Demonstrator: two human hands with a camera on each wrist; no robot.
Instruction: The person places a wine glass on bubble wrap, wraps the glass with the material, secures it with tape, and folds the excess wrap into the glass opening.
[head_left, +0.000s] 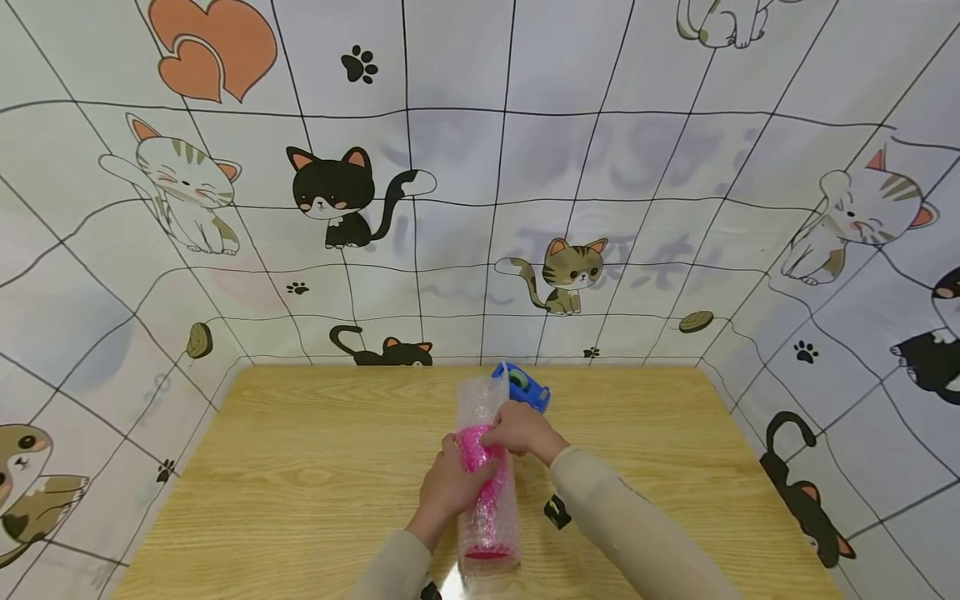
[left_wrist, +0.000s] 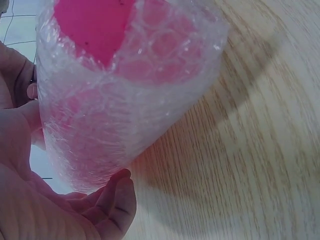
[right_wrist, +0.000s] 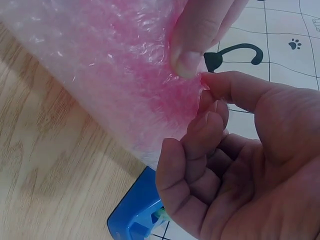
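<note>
A pink cylinder-like object [left_wrist: 92, 30] lies wrapped in clear bubble wrap [head_left: 480, 402], lengthwise on the table. Its pink end shows inside the near opening of the wrap, and the far part of the wrap looks hollow. My left hand [head_left: 450, 485] grips the roll from the left side, thumb over the top and fingers curled low around it. Higher on the roll, my right hand [head_left: 522, 427] pinches the wrap's edge between thumb and index finger; the other fingers are curled. In the right wrist view the left thumb [right_wrist: 192, 50] presses the wrap close to that pinch.
A blue tape dispenser [head_left: 534, 393] with a greenish roll stands just beyond the right hand, close to the wrap's far end. The wooden table [head_left: 337, 450] meets a cat-patterned cloth [head_left: 465, 233] at the back and sides. Small black object [head_left: 557, 512] beside the right sleeve.
</note>
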